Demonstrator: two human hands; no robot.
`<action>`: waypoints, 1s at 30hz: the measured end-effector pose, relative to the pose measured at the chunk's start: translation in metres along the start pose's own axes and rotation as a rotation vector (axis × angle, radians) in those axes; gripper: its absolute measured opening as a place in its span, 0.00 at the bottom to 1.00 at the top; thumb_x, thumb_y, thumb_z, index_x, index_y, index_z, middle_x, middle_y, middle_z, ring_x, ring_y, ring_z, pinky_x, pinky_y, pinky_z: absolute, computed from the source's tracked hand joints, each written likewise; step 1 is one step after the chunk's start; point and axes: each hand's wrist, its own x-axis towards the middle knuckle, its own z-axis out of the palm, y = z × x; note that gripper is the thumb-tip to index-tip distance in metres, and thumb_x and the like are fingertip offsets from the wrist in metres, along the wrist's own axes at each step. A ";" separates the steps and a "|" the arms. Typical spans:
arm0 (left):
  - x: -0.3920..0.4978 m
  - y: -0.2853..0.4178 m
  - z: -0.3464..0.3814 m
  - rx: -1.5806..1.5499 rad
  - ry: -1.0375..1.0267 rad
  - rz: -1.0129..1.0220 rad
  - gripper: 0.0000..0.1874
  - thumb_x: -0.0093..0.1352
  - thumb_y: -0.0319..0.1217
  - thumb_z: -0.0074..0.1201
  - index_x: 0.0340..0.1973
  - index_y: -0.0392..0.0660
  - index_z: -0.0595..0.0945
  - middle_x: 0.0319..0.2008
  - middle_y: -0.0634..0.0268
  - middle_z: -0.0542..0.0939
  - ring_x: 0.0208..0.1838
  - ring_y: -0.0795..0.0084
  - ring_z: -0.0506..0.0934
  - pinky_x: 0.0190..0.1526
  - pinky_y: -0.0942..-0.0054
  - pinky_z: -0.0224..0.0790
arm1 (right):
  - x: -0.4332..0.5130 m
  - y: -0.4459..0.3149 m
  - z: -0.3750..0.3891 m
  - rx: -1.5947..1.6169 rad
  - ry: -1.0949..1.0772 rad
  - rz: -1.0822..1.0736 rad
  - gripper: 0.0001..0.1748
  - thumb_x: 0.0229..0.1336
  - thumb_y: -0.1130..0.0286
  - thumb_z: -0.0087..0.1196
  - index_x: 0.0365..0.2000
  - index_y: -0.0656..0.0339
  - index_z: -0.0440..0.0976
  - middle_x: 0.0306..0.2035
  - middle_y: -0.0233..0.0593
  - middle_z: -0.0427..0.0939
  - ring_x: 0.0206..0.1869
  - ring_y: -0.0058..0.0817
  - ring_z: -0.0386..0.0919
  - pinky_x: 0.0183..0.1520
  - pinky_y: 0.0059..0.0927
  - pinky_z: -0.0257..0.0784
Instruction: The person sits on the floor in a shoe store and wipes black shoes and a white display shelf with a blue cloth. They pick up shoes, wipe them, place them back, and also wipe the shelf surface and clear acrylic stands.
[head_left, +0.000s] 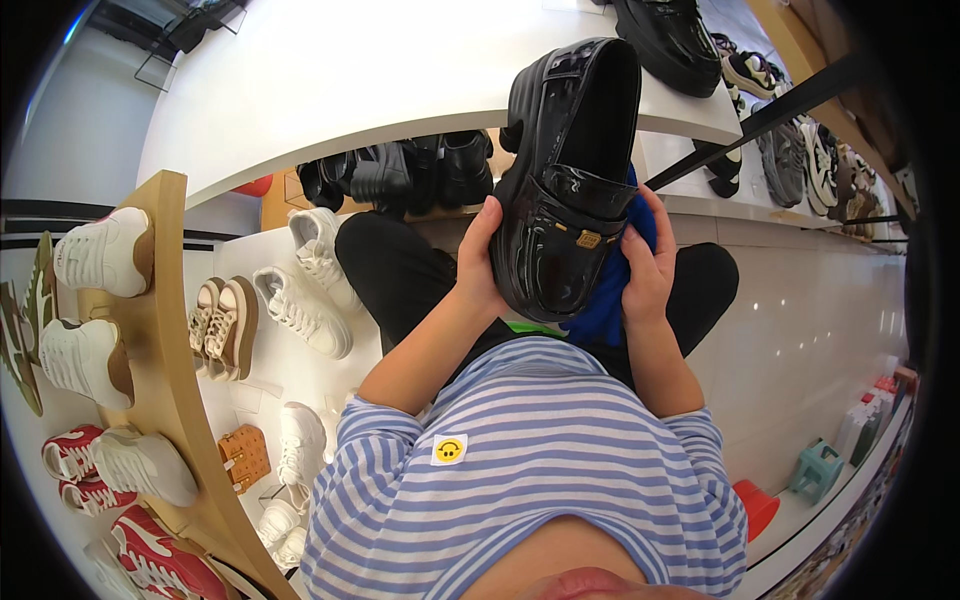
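Note:
A glossy black loafer (564, 262) with a thick sole and a gold buckle is held up before my chest, its toe towards me. My left hand (478, 259) grips the sole's edge near the toe, its thumb upright along the side. On the other side, my right hand (651, 262) holds a blue cloth (611, 300) against the shoe. That cloth hangs below and behind the loafer, partly hidden by it. Another black loafer (671, 45) stands on the white shelf top (360, 67) ahead.
Several black shoes (382, 176) sit under the shelf top. White sneakers (304, 311) stand at left, beside a wooden-edged shelf (169, 322) with more sneakers. A black metal bar (757, 124) slants at right. A teal stool (817, 469) and a red container (754, 510) stand at lower right.

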 end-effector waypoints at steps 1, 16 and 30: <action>0.001 -0.001 -0.001 -0.001 -0.011 0.003 0.32 0.72 0.52 0.42 0.60 0.40 0.69 0.54 0.56 0.77 0.54 0.63 0.77 0.56 0.63 0.72 | 0.000 0.002 0.001 0.004 0.024 -0.006 0.25 0.61 0.81 0.43 0.60 0.67 0.61 0.46 0.30 0.73 0.34 0.08 0.65 0.37 0.10 0.61; 0.008 -0.005 0.046 0.503 0.000 0.462 0.44 0.61 0.30 0.60 0.69 0.42 0.53 0.60 0.54 0.68 0.60 0.64 0.71 0.61 0.66 0.63 | -0.016 -0.002 -0.010 -0.234 -0.054 0.068 0.17 0.59 0.82 0.45 0.49 0.64 0.67 0.36 0.28 0.71 0.34 0.12 0.66 0.38 0.16 0.64; -0.008 -0.023 0.037 1.134 -0.123 0.623 0.34 0.64 0.36 0.57 0.64 0.38 0.65 0.67 0.51 0.59 0.69 0.56 0.59 0.68 0.61 0.47 | 0.012 -0.059 0.010 -0.747 -0.083 -1.029 0.23 0.38 0.79 0.61 0.42 0.58 0.75 0.46 0.47 0.73 0.41 0.43 0.77 0.41 0.35 0.75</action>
